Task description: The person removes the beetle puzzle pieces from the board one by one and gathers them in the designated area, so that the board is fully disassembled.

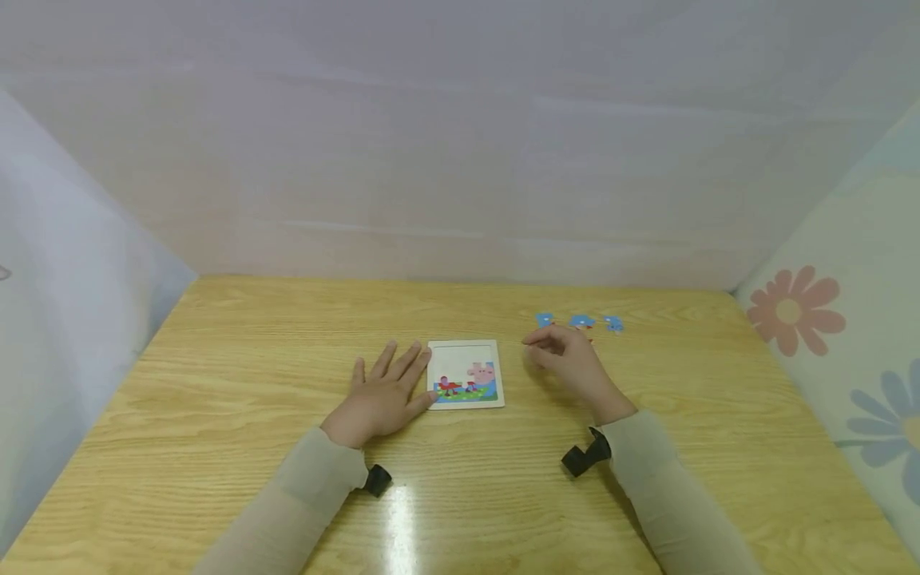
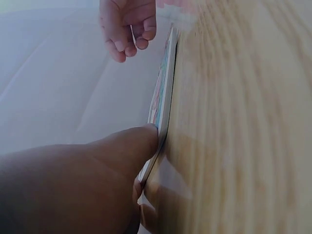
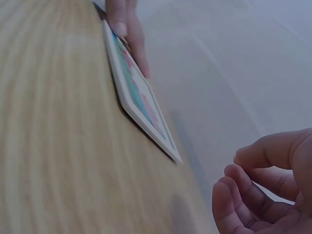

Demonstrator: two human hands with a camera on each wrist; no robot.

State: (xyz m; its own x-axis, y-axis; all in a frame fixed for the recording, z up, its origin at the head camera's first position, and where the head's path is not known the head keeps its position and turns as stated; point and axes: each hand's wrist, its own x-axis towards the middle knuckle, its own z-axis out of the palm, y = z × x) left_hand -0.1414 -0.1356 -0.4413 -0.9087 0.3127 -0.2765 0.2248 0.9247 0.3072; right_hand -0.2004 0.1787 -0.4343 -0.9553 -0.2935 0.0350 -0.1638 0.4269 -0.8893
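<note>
A small square jigsaw tray (image 1: 449, 358) with a white border lies on the table, its lower part and right side filled with colourful pieces (image 1: 470, 392), including a pink pig face. My left hand (image 1: 381, 399) rests with fingers spread on the table at the tray's left, its thumb touching the tray's lower left edge. In the left wrist view that thumb (image 2: 148, 136) presses the border. Right of the tray, my right hand (image 1: 571, 367) hovers with loosely curled fingers. The right wrist view shows thumb and fingertips close together, with no piece visible between them.
Several loose blue puzzle pieces (image 1: 582, 320) lie beyond my right hand, partly hidden by it. The wooden table (image 1: 251, 359) meets a pale cloth backdrop (image 1: 460, 160) behind, with flower-printed cloth (image 1: 877, 335) at the right.
</note>
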